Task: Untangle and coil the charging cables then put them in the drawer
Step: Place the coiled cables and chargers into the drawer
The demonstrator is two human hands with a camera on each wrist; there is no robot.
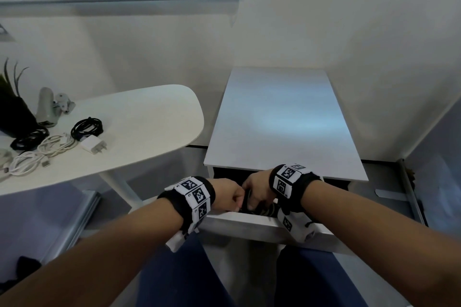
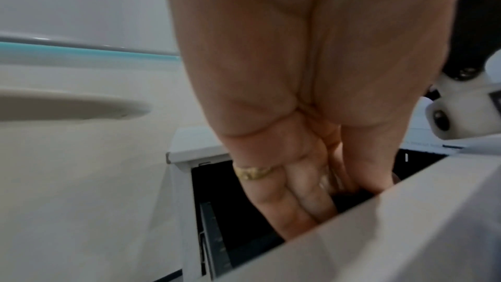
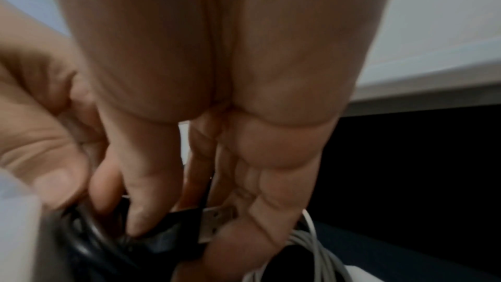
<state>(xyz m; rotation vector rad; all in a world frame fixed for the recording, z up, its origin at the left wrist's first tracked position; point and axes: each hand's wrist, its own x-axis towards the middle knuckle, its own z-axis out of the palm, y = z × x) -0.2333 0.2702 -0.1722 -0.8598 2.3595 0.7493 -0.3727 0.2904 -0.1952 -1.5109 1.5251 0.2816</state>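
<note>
Both hands reach into the open drawer [image 1: 249, 225] of a white cabinet. Between them is a coiled black cable [image 3: 89, 235] with a metal USB plug [image 3: 214, 224]. My right hand [image 3: 187, 211] grips the coil, thumb pressed on it and fingers behind. My left hand [image 1: 229, 195] pinches the same coil from the left side; a gold ring [image 2: 253, 173] shows on one finger. A white cable [image 3: 322, 243] lies in the drawer beneath. Back on the table [image 1: 149, 119] lie a black coil [image 1: 87, 127], a second black coil [image 1: 27, 139] and white cables [image 1: 57, 143].
A white plug adapter [image 1: 93, 144] sits beside the table cables, with a dark plant pot [image 1: 12, 117] and a small lamp base [image 1: 46, 107] behind. The cabinet top [image 1: 282, 119] overhangs the drawer opening. My knees are just below the drawer front.
</note>
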